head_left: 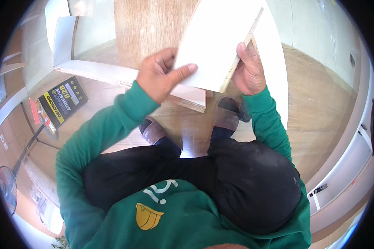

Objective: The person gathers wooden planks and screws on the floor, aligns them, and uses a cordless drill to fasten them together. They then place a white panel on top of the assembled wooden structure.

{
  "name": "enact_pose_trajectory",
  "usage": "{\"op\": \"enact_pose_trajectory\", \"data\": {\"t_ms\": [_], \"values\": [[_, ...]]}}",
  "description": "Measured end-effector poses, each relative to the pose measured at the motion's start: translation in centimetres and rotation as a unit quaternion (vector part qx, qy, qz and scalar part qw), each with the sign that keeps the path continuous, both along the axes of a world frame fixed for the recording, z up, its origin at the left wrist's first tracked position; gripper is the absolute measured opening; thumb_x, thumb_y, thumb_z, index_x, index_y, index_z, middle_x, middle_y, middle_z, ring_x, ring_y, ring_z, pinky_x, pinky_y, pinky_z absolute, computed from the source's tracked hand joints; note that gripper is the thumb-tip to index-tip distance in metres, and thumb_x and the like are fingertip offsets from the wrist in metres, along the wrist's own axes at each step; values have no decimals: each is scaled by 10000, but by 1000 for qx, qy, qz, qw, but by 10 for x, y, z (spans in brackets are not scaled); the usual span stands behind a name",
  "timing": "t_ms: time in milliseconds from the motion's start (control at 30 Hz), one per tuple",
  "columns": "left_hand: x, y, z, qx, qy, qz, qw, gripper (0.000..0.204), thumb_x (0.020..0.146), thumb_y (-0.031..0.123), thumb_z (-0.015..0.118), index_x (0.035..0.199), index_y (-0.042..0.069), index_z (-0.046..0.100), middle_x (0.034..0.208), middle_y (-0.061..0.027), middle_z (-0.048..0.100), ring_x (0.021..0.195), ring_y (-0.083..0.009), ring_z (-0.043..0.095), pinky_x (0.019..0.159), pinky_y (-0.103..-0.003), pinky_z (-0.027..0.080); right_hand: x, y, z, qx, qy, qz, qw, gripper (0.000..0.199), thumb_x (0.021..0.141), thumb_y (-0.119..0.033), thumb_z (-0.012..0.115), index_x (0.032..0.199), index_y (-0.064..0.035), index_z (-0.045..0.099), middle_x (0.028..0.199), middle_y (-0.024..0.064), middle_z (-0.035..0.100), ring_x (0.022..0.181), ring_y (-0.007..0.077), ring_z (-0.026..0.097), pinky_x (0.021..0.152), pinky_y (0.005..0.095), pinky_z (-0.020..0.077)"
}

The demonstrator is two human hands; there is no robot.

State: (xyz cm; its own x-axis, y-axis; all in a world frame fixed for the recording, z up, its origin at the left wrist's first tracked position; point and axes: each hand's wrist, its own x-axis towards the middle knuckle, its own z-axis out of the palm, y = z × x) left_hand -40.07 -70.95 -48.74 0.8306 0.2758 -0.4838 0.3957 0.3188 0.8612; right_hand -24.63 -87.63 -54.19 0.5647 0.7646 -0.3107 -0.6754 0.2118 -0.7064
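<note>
- The left hand [160, 79] pinches the near corner of a white board [220, 45], thumb pressed flat on its top face, fingers curled underneath.
- The right hand [248, 68] grips the board's right edge — fingers wrapped over the bare plywood side.
- The board is held tilted in the air, above the knees and shoes [226, 114].
- Below it, more white panels [112, 74] lie on the wooden floor [320, 95].
- A black-and-yellow can [62, 101] lies off to the left — well apart from both hands.
</note>
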Motion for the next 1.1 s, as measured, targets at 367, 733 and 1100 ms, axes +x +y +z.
{"op": "enact_pose_trajectory", "data": {"t_ms": [367,733,1100], "values": [[26,76,43,550,-247,-300,739,350,765,-26,697,1107,32,656,1053,-109,682,959,-261,661,828,-330,550,47,-32,87,-200,-608,194,744,709,771,-339,803,1344,-27,524,1303,120,593,1225,258,546,1021,384,444],[7,33,26,599,-193,-172,758,667,729,142,814,1321,30,528,1336,-156,549,1153,-315,592,912,-351,531,-15,-7,37,-266,-621,204,708,317,804,-244,622,792,57,523,730,268,557,696,453,563,666,512,437],[-30,-33,-33,553,-166,-432,692,435,760,141,687,1169,38,581,1000,-116,662,895,-282,664,755,-381,536,-5,34,-5,-391,-580,156,698,378,771,-303,622,859,63,652,825,274,669,829,419,666,783,471,536]]}}
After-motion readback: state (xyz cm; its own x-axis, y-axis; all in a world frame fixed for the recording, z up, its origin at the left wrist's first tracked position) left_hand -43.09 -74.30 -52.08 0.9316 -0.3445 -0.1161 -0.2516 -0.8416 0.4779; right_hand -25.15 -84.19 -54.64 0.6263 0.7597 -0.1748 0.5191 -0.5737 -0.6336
